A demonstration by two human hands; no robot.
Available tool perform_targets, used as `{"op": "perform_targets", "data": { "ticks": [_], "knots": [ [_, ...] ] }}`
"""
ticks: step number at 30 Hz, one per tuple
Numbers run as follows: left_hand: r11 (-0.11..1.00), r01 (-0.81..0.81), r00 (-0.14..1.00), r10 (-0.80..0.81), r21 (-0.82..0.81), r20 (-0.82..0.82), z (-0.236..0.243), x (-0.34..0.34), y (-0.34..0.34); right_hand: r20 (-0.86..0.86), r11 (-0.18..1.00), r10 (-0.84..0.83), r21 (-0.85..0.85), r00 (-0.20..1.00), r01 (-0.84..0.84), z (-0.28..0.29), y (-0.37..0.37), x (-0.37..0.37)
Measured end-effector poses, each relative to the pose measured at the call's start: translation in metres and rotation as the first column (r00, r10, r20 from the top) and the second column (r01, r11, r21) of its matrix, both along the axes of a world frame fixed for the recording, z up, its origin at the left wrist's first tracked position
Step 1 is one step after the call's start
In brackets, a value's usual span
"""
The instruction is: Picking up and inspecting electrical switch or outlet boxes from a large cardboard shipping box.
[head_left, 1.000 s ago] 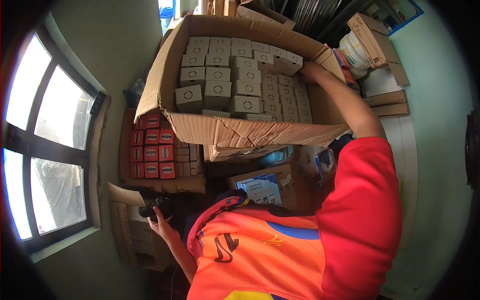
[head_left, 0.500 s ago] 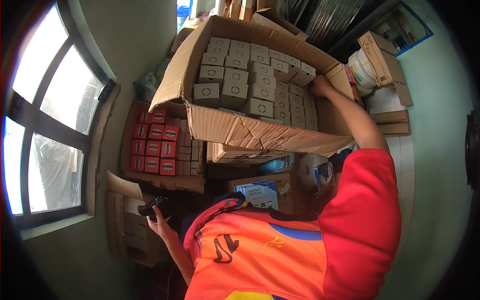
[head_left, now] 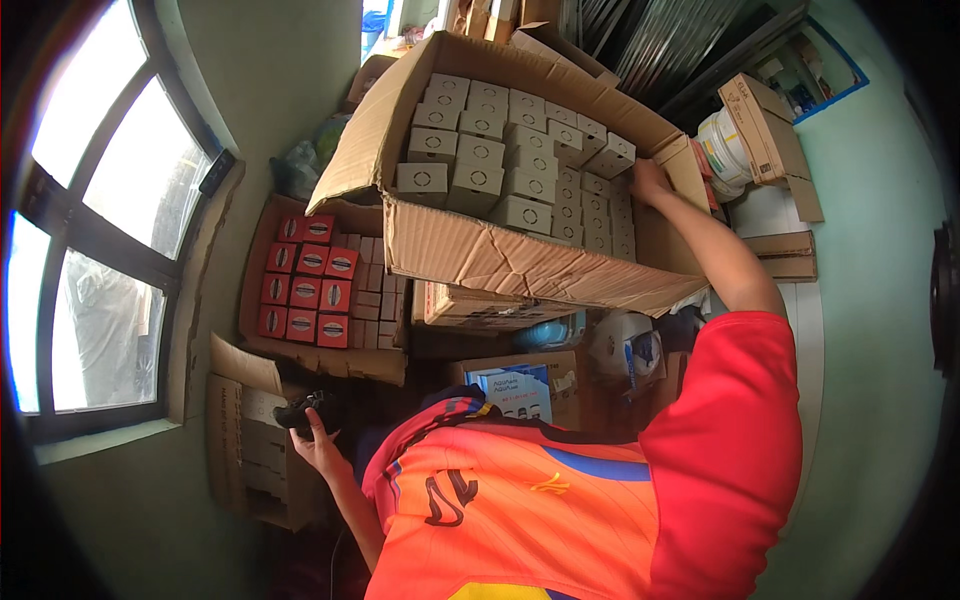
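Note:
A large open cardboard carton (head_left: 500, 255) holds several rows of small grey-beige boxes (head_left: 480, 153), each with a round mark. Into its right end reaches my right hand (head_left: 650, 182), right beside a small box (head_left: 612, 155) that sticks up above its row. The fingers of that hand are hidden down between the boxes and the carton wall, so their grip does not show. Low on the left, my left hand (head_left: 318, 452) is wrapped round a small black object (head_left: 300, 412), whose kind I cannot make out, next to a lower carton of small pale boxes.
A second carton (head_left: 378, 366) with red boxes (head_left: 305, 292) and small brown ones stands left of the large carton. The lower carton (head_left: 228, 435) sits by the wall under a window (head_left: 105, 250). At right are a white bucket (head_left: 728, 148) and a brown box (head_left: 765, 125).
The whole view has shifted slightly. Both hands stay in about the same places, the right one in the large carton and the left one round the black object.

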State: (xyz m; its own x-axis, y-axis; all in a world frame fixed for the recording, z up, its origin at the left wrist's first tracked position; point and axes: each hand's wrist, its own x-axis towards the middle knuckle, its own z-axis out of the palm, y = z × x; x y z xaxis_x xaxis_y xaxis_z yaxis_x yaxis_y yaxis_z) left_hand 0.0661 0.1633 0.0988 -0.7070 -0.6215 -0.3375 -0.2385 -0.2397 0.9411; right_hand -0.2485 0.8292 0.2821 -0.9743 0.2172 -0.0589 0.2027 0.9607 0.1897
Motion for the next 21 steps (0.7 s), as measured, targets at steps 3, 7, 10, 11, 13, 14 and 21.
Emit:
{"op": "perform_targets", "data": {
  "ticks": [3,7,10,11,13,14,21],
  "knots": [
    [0.997,0.060,0.998,-0.061,-0.045,-0.026,-0.002,-0.003,0.001,-0.022,0.999,0.041,-0.025,0.999,-0.042,0.000,0.001,0.001],
    [0.998,0.046,0.998,-0.044,0.045,-0.051,-0.003,-0.008,0.003,-0.058,0.998,0.053,0.020,0.997,-0.052,-0.005,0.004,-0.001],
    [0.996,0.073,0.995,-0.071,0.042,-0.066,-0.001,-0.010,0.005,-0.143,0.990,0.114,-0.066,0.983,-0.125,-0.011,0.010,-0.002],
    [0.995,0.077,0.995,-0.073,0.063,-0.064,0.000,-0.011,0.005,-0.130,0.988,0.105,-0.102,0.986,-0.119,-0.014,0.012,-0.002],
    [0.993,0.081,0.995,-0.076,0.089,-0.059,0.001,-0.012,0.006,-0.112,0.985,0.096,-0.133,0.989,-0.111,-0.018,0.016,-0.001],
    [0.992,0.092,0.995,-0.088,0.083,-0.050,0.001,-0.012,0.007,-0.205,0.971,0.152,-0.151,0.967,-0.185,-0.018,0.017,0.000],
    [0.994,0.093,0.993,-0.089,0.049,-0.076,-0.002,-0.013,0.004,-0.215,0.961,0.225,-0.114,0.950,-0.253,0.002,0.015,0.006]
  ]
}}
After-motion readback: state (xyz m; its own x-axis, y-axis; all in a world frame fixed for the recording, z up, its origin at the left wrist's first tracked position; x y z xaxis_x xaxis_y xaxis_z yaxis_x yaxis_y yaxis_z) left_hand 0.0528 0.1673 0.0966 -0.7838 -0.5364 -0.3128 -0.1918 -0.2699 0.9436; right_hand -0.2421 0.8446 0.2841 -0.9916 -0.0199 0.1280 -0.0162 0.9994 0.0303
